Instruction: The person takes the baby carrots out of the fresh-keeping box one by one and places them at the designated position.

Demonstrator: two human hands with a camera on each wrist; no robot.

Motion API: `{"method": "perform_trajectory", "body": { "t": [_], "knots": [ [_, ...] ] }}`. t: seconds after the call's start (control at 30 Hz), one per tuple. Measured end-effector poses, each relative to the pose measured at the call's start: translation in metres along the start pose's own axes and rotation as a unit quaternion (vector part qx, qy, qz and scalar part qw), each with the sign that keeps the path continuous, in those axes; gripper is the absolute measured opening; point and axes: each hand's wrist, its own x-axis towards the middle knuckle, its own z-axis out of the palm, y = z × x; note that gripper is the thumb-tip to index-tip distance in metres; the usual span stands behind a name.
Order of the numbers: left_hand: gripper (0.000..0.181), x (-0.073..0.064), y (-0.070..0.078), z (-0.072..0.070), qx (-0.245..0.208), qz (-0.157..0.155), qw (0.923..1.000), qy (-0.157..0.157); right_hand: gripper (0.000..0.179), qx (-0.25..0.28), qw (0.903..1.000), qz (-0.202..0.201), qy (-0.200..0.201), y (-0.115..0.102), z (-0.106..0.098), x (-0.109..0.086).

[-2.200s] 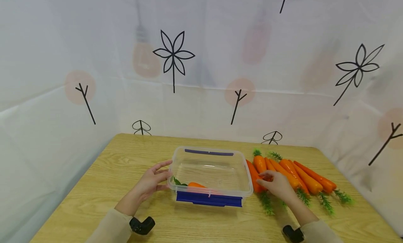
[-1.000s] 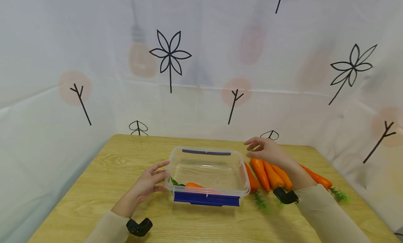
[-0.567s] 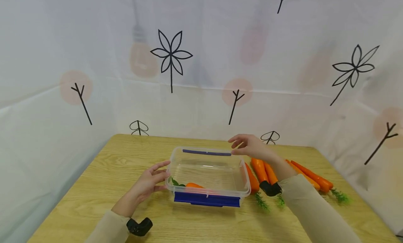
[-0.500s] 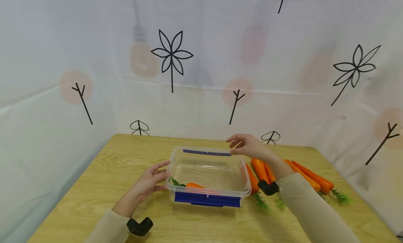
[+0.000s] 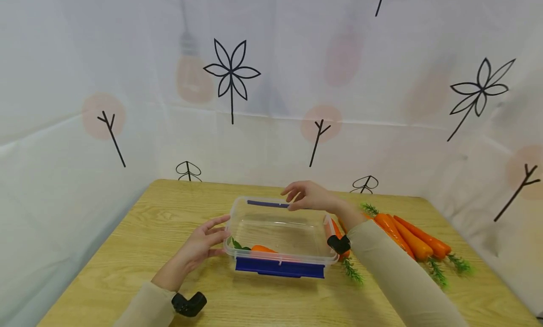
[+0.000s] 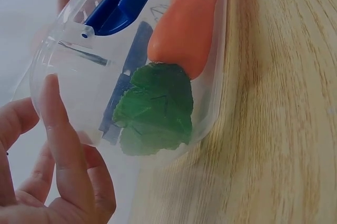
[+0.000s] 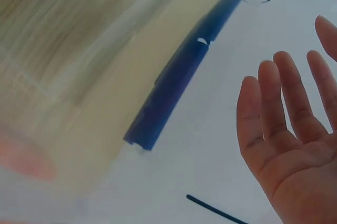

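A clear plastic food container (image 5: 275, 225) with blue latches (image 5: 280, 267) stands in the middle of the table. Inside it, along the near wall, lies an orange carrot (image 5: 262, 248). In the left wrist view the carrot (image 6: 184, 21) shows through the wall with its green leaves (image 6: 152, 108). My left hand (image 5: 205, 242) rests spread fingers against the container's left side. Over the far rim hovers my right hand (image 5: 311, 196), with nothing in it. In the right wrist view, its fingers (image 7: 300, 108) are extended beside the far blue latch (image 7: 174, 76).
Several carrots (image 5: 417, 244) with green tops lie fanned out on the right of the wooden table (image 5: 127, 251). One carrot (image 5: 339, 232) sits close along the container's right side, partly behind the right wrist. A patterned white cloth (image 5: 271, 143) hangs behind the table.
My right hand has left the carrots on the right, risen to the back and moved left over the container's far rim. The left hand and the container have stayed in place.
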Motion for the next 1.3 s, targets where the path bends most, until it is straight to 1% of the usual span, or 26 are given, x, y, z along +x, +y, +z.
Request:
{"method": "perform_trajectory", "body": {
  "t": [0.17,0.3,0.37,0.5,0.6,0.83,0.93,1.03,1.07,1.17,1.23,1.3],
  "knots": [
    [0.059,-0.001,0.000,-0.001,-0.002,0.001,1.0000,-0.002,0.041,0.002,0.9985,0.004,-0.055,0.003,0.011,0.015],
    [0.059,0.000,0.000,-0.001,-0.002,0.003,1.0000,-0.003,0.040,0.005,0.9957,-0.011,-0.091,0.004,0.020,0.024],
    [0.059,0.000,0.000,-0.001,-0.002,0.002,1.0000,-0.003,0.037,0.010,0.9936,-0.016,-0.111,0.005,0.026,0.028],
    [0.058,0.000,0.000,-0.001,-0.003,0.003,1.0000,-0.003,0.034,0.006,0.9886,-0.022,-0.149,0.007,0.036,0.035],
    [0.057,0.000,0.000,-0.001,-0.002,0.005,1.0000,-0.003,0.034,0.001,0.9838,-0.017,-0.179,0.009,0.044,0.039],
    [0.055,0.002,-0.002,0.000,-0.005,0.004,1.0000,-0.002,0.036,-0.003,0.9670,-0.008,-0.255,0.012,0.064,0.044],
    [0.055,0.002,-0.002,0.002,-0.004,0.003,1.0000,0.001,0.040,-0.001,0.9569,-0.012,-0.290,0.014,0.070,0.045],
    [0.055,0.001,-0.002,0.002,-0.007,0.002,1.0000,0.003,0.046,-0.001,0.9433,-0.031,-0.330,0.014,0.074,0.046],
    [0.055,0.001,-0.002,0.002,-0.007,0.002,1.0000,0.003,0.048,0.003,0.9395,-0.029,-0.341,0.014,0.075,0.046],
    [0.056,0.002,-0.003,0.002,-0.008,0.002,1.0000,0.002,0.052,0.010,0.9332,-0.008,-0.359,0.013,0.076,0.044],
    [0.054,0.003,-0.003,0.002,-0.008,0.003,1.0000,0.002,0.052,0.000,0.9364,0.013,-0.351,0.012,0.075,0.043],
    [0.055,0.003,-0.003,0.001,-0.009,0.003,1.0000,0.002,0.052,-0.022,0.9446,0.030,-0.326,0.011,0.073,0.043]
  ]
}}
